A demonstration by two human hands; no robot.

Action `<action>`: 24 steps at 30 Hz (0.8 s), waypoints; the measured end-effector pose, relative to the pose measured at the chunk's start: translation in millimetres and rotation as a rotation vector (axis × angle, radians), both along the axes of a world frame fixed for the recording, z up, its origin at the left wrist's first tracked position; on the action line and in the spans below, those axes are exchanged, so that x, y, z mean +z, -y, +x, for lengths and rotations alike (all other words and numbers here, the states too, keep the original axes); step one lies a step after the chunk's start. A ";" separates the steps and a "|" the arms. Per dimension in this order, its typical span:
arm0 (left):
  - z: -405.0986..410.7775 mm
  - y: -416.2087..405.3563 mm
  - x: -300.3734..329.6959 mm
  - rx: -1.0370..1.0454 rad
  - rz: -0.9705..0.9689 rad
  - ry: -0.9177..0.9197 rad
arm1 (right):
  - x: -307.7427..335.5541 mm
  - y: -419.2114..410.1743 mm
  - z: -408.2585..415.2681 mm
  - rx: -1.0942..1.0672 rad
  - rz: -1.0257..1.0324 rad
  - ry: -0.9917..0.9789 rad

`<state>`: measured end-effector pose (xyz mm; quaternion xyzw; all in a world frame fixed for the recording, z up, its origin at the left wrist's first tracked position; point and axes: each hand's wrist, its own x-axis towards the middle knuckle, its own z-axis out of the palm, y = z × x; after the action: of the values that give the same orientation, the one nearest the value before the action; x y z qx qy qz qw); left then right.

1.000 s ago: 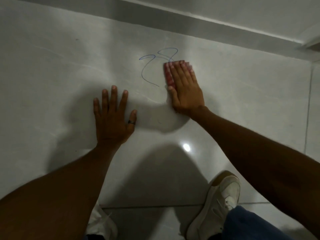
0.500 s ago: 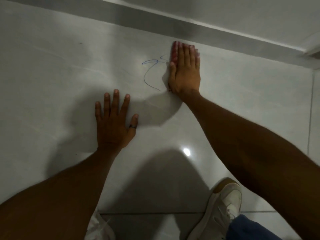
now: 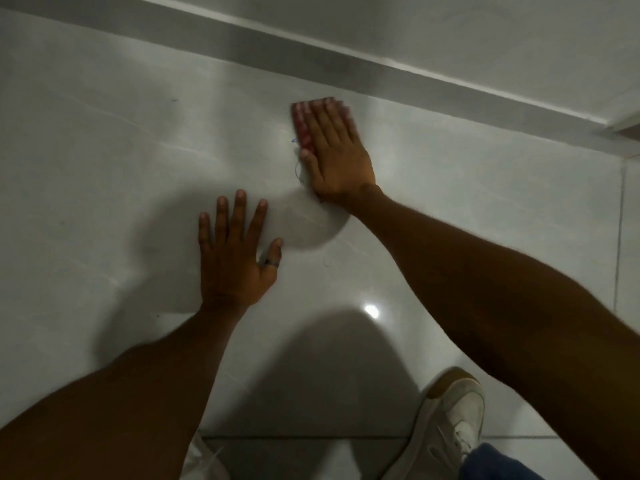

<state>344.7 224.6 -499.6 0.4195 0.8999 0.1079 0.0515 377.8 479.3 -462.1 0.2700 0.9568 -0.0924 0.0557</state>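
Pink cloth (image 3: 300, 129) is pressed on floor (image 3: 104, 161) by R hand (image 3: 334, 152), fingers straight, beside blue pen mark (image 3: 296, 169). L hand (image 3: 235, 258) is laid flat, fingers spread wide.

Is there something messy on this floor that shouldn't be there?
Yes. Thin blue ink scribbles mark the glossy pale grey floor tile, right beside the thumb of the right hand, which presses a flat pink-red wiping pad onto the tile. Pen marks look odd on a floor. Nothing else stands out.

cloth (image 3: 300, 128): pink | scribble (image 3: 296, 168): blue | floor tile (image 3: 104, 150): pale grey | shoe (image 3: 450, 420): white
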 end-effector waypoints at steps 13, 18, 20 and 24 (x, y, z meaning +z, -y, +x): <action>0.2 0.6 -1.4 0.022 0.042 -0.031 | -5.2 35.6 -1.1 0.186 -0.050 -0.032; 1.9 0.7 -1.8 0.025 0.049 -0.054 | -5.4 50.0 16.0 0.144 -0.040 -0.018; 0.7 0.4 -0.2 0.023 0.036 -0.034 | -9.1 53.2 31.4 0.166 -0.039 -0.039; 0.0 0.2 0.6 0.017 -0.005 -0.041 | -10.1 74.0 53.5 -0.008 -0.058 -0.076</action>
<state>344.7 224.4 -499.0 0.4136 0.9046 0.0978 0.0331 431.3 405.3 -472.2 0.2684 0.9541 -0.1303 0.0269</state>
